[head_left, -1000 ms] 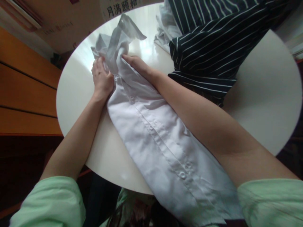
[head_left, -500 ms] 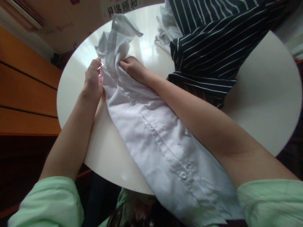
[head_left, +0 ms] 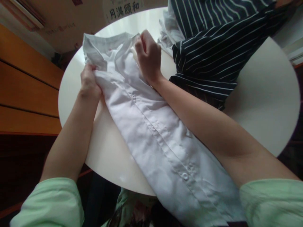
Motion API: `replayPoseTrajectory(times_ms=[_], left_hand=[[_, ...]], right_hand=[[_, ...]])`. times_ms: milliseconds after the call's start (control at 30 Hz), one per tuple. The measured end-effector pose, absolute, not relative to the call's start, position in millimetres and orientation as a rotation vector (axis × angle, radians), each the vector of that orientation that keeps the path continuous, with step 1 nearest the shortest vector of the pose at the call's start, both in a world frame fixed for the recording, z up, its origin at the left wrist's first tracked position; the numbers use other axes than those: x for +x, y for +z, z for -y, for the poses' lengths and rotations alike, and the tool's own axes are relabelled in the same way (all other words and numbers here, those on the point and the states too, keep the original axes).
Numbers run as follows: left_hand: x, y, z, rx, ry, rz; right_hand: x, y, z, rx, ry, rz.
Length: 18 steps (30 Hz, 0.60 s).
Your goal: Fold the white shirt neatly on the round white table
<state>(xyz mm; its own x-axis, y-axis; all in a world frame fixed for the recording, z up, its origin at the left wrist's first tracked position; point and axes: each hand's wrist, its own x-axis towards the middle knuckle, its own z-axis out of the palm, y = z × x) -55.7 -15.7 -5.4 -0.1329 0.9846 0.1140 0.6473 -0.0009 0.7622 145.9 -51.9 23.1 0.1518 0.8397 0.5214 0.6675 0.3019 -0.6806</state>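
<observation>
A white button-up shirt [head_left: 142,126] lies lengthwise across the round table, its front placket with several buttons facing up. Its lower end hangs over the near edge towards me. The collar [head_left: 107,41] stands spread at the far end. My left hand [head_left: 89,82] is closed on the shirt's left edge, just below the collar. With fingers curled, my right hand [head_left: 149,56] grips the shirt at the right side of the collar, lifted a little. The fingertips of my left hand are partly hidden by the cloth.
The white round table [head_left: 106,151] carries a dark striped garment [head_left: 208,53] at the right back. Beside that lies a crumpled whitish cloth [head_left: 169,28]. An orange wooden cabinet [head_left: 26,94] stands to the left of the table.
My right hand has moved up and to the right along the shirt to the collar. The collar, bunched and folded before, is now spread wide. My left hand has shifted slightly left.
</observation>
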Motion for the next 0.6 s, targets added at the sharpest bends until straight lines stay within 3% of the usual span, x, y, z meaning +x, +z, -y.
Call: replayPoseTrajectory(times_ms=[167, 367, 600], left_hand=[[-57, 10, 20, 1.327, 1.256, -1.533], [-48, 17, 31, 1.360, 1.255, -1.422], [-26, 26, 54, 1.480, 1.140, -1.114]], right_hand=[[139, 42, 60, -1.185, 0.223, 1.557], [106, 22, 72, -1.284, 0.800, 1.886], [98, -1, 71, -1.082, 0.914, 1.843]])
